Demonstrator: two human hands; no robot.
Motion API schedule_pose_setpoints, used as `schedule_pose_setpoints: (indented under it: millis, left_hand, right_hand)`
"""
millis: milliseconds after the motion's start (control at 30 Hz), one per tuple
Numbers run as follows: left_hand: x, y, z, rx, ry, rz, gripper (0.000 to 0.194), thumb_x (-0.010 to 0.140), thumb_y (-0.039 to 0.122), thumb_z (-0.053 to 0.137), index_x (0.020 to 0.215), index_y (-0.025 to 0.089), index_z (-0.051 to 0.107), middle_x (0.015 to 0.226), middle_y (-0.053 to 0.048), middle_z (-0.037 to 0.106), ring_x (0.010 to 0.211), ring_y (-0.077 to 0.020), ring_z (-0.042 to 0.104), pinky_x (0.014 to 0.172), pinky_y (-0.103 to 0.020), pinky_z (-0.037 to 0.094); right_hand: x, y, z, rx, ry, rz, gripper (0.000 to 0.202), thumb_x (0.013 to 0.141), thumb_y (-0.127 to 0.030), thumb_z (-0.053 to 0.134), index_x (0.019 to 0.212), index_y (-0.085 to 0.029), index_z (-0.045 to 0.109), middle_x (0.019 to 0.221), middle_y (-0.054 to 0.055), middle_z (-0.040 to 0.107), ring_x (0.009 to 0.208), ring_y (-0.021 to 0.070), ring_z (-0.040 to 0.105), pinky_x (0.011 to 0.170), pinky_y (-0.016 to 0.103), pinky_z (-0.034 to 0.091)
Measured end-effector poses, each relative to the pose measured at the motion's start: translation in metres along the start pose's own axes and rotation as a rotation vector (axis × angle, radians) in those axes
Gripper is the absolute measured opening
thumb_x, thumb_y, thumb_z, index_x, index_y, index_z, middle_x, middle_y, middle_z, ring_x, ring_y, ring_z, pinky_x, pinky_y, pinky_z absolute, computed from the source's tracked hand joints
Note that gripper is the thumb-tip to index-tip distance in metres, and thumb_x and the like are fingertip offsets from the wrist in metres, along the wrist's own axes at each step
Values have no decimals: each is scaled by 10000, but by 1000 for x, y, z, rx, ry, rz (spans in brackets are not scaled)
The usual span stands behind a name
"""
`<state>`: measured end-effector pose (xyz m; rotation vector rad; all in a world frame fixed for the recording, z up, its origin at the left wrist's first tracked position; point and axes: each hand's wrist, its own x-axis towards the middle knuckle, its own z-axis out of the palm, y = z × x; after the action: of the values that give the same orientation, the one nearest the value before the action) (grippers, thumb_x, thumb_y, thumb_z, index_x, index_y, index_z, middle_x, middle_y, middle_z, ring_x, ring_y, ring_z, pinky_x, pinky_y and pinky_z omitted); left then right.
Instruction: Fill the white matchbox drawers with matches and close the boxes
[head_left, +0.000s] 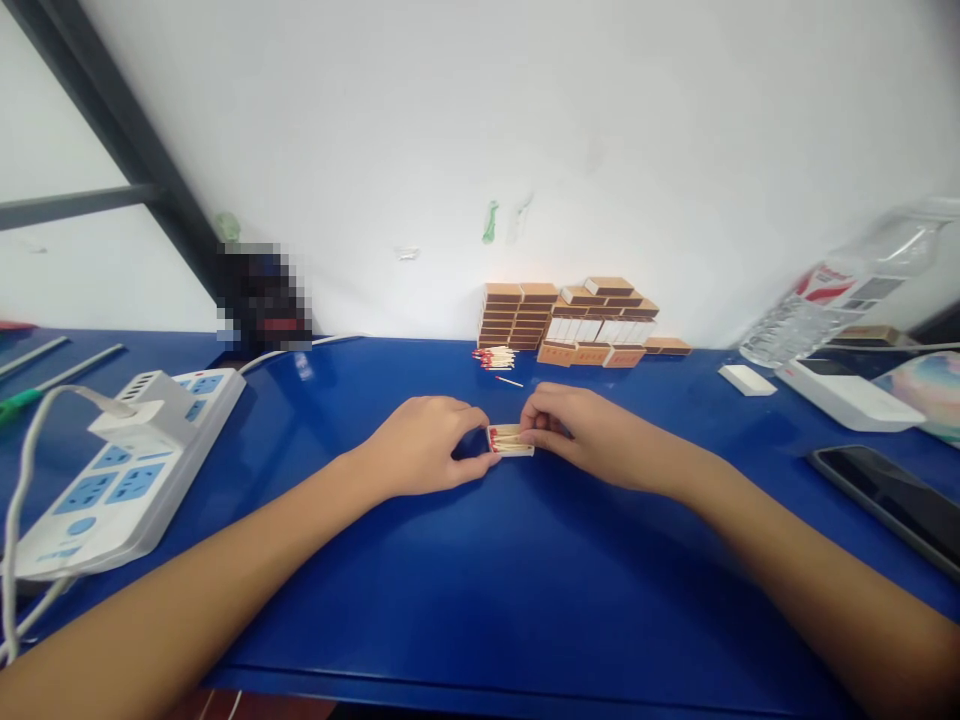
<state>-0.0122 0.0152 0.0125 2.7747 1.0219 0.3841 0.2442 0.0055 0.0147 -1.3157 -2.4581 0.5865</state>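
A small white matchbox tray [513, 452] holding red-tipped matches [504, 440] lies on the blue table [450, 580] between my hands. My left hand [431, 445] grips its left end between thumb and fingers. At the tray's right end, the fingers of my right hand [574, 430] are pinched together over the matches; what they hold, if anything, is too small to tell. Behind the tray lie a single match [509, 381] and a loose pile of matches [495, 357]. Stacked matchboxes [517, 315] stand against the wall.
On the left is a white power strip [150, 480] with a plugged-in charger and cables. To the right are a clear plastic bottle [817, 305], a small white block [747, 380], a white device [847, 393] and a dark phone [892, 495].
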Motion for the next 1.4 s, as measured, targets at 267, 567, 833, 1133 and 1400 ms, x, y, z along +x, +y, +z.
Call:
schedule_pose_setpoints:
  millis: [267,567,833,1133,1400]
  left_hand:
    - [0,-1,2,1,20,33,267,945,414,672,1056,182,746,786,-13,687,687,-166,606,609,-288,376]
    - [0,-1,2,14,13,24,272,953,433,661,1025,183,743,796,-20,690,701,-172,613,610,-291,374]
    - [-1,0,1,15,37,47,251,953,416,663,1015,183,734,765,-5,669,669,-157,601,607,-291,388]
    - [0,1,1,2,35,36,257,952,410,657,1031,175,724,780,-11,663,677,-157,592,624,-287,391]
    - [0,1,1,2,39,22,245,938,408,664,1019,182,716,753,0,650,650,-153,583,596,-282,377]
  right_hand:
    - [1,-2,2,-6,3,11,267,1063,-396,507,914,-211,631,983,56,648,829,179,575,730,316,430]
    - [4,1,6,27,24,4,234,1023,-399,582,879,-217,615,879,24,631,732,155,535,660,292,385]
    - [4,-10,3,-26,58,-59,212,1030,-318,540,881,-210,645,871,41,628,758,166,550,693,305,405]
    - [3,-12,11,-139,146,-69,93,974,-173,543,929,-207,618,900,38,611,753,163,546,668,290,384]
    - [0,-22,8,-6,153,-118,97,975,-233,587,910,-215,657,823,21,627,716,148,553,672,287,410]
